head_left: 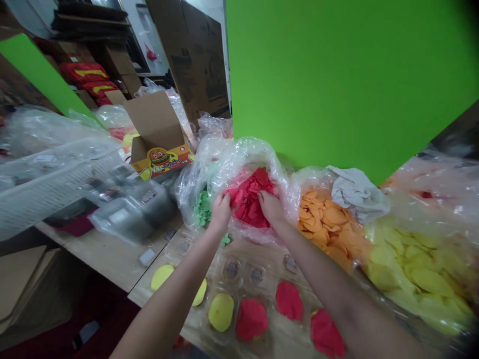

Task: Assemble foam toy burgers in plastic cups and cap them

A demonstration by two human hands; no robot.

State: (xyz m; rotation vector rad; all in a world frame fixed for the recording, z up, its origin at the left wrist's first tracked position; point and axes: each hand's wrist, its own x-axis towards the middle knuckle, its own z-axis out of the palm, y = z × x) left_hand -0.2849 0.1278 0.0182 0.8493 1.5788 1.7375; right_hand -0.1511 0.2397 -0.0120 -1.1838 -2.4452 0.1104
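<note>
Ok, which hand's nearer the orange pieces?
Right. The right hand sits at the red pieces, just left of the orange pieces; the left hand is farther, on the red pieces' far side.

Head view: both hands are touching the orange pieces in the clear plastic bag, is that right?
No, the pieces are the wrong colour: the head view shows the left hand and right hand touching the red pieces in the clear plastic bag. The orange pieces lie further right.
</note>
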